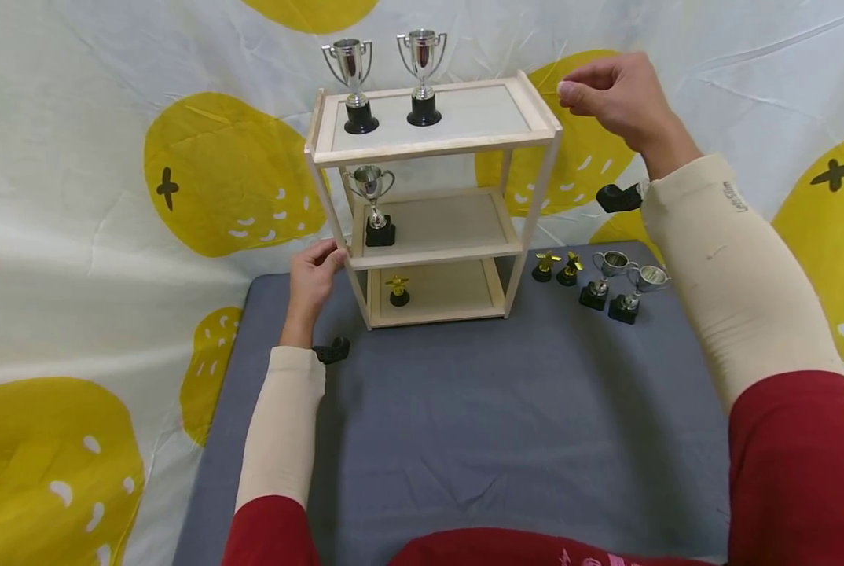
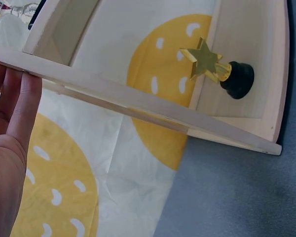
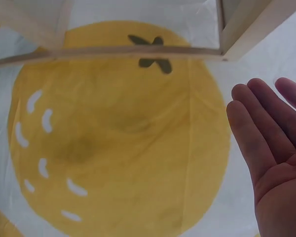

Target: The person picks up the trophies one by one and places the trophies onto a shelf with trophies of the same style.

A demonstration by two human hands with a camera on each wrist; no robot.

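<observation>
The three-tier shelf (image 1: 429,258) stands on the bench (image 1: 422,409), its front-left post (image 1: 328,208) pinched in my left grip (image 1: 311,279); my right grip (image 1: 623,102) hangs loose, thumb and fingers apart. Three silver cups (image 1: 423,55) and a gold star trophy (image 1: 398,297) stand on it, four more trophies (image 1: 595,294) to its right. Its wood is pale; the wrist view crops my left thumb.

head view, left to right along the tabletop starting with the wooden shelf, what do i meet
wooden shelf, first gold star trophy, second gold star trophy, first silver cup, second silver cup
</observation>
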